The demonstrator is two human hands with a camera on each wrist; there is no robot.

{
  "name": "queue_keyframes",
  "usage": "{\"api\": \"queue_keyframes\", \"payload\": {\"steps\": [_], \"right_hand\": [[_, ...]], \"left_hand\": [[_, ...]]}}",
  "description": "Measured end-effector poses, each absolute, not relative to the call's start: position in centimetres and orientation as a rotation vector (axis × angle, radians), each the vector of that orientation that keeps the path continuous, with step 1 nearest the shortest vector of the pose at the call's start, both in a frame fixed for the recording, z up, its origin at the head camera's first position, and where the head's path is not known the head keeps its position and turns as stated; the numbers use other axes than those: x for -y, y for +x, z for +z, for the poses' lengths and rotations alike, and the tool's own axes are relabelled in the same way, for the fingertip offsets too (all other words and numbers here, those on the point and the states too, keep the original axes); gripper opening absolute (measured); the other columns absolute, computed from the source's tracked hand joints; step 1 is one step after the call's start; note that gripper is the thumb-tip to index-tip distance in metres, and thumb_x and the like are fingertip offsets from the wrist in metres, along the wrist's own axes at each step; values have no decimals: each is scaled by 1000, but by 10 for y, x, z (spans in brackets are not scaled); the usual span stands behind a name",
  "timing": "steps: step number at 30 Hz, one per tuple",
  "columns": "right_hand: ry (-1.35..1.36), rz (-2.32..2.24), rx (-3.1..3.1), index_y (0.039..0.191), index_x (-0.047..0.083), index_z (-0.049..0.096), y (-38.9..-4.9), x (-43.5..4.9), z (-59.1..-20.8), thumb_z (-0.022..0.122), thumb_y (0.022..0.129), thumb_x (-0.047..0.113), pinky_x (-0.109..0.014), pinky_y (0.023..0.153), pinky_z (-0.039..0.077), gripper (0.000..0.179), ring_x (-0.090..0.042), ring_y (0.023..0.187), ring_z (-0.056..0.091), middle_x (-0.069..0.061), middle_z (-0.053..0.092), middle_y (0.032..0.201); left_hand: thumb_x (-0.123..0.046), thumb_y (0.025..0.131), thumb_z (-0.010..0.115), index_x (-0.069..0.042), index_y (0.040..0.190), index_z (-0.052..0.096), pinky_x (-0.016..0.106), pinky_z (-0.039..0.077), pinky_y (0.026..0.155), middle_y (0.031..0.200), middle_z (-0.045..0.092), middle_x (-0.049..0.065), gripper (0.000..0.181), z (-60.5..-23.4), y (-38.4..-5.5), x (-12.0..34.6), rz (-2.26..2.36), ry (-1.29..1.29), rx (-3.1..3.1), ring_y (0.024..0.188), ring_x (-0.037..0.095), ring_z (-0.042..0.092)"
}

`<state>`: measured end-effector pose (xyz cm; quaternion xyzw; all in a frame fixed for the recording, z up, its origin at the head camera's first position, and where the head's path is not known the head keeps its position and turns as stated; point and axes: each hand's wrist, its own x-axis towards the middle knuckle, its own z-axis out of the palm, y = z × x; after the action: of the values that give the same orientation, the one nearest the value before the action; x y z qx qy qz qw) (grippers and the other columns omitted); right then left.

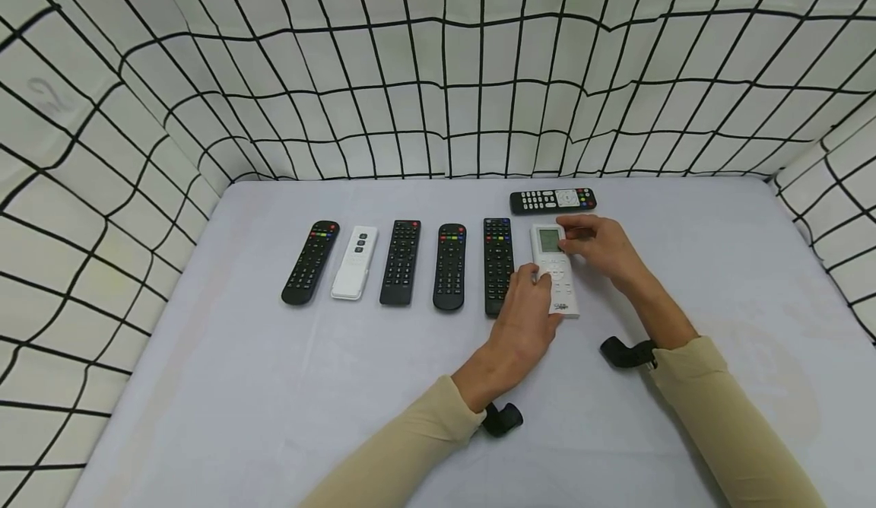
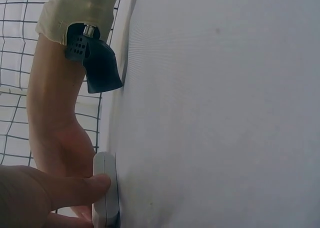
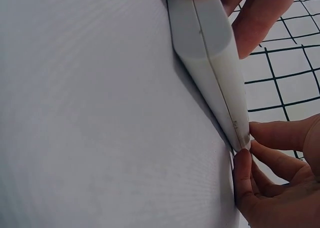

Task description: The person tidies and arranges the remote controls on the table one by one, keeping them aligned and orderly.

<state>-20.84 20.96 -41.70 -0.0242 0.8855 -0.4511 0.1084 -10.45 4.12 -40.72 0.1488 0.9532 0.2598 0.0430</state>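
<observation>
A white air-conditioner remote (image 1: 564,293) with a grey screen lies on the white tabletop, near the right end of a row of remotes. My left hand (image 1: 520,329) holds its lower part, fingers along the left edge and thumb against the bottom end. From the upper right, my right hand (image 1: 605,249) pinches the top part beside the screen. In the right wrist view, the remote's side (image 3: 212,63) runs close along the cloth between both hands. The left thumb (image 2: 100,184) presses on its near end in the left wrist view. A black remote (image 1: 498,253) sits just left of it.
Farther left in the row are black remotes (image 1: 449,268), (image 1: 400,263) and a white remote (image 1: 354,263), with another black remote (image 1: 311,263) at the end. A black remote (image 1: 553,201) lies crosswise behind the white one. Black netting (image 1: 482,82) over white walls encloses the table.
</observation>
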Motion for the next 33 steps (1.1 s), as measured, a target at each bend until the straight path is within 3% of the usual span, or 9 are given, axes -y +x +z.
{"api": "queue_keyframes", "payload": {"steps": [8,14,19,24,33], "right_hand": [[-70,-1319,-2595,146,5,59,-207,-213,-416,68,99,10,-28,79,43,48,-31,118,55,-24,63,135],[-72,-1383,-2575,145,5,58,-208,-216,-413,62,104,18,-25,81,47,43,-29,113,66,-20,60,145],[-38,-1457,-2576,143,3,58,-209,-220,-409,60,106,23,-14,79,53,43,-15,95,69,-20,58,145],[18,-1489,-2582,143,2,58,-210,-223,-408,59,106,23,-12,78,54,43,-4,90,66,-20,58,143],[133,-1554,-2556,144,1,57,-216,-227,-410,59,106,20,-11,79,55,42,-17,105,63,-19,56,143]], "left_hand": [[-17,92,81,4,139,59,30,55,105,150,48,21,56,-406,-105,-40,813,460,-2900,133,27,54],[-23,95,78,3,146,52,32,54,107,151,47,20,63,-400,-112,-36,930,424,-2856,131,25,54],[-29,99,72,1,146,53,34,52,110,150,51,16,59,-400,-124,-35,1048,415,-2841,131,24,55],[-30,102,69,0,144,55,37,51,110,147,54,15,54,-402,-138,-35,1157,351,-2814,129,24,57],[-25,103,67,1,144,55,38,50,114,149,51,17,50,-406,-160,-32,1247,278,-2813,134,26,58]]}}
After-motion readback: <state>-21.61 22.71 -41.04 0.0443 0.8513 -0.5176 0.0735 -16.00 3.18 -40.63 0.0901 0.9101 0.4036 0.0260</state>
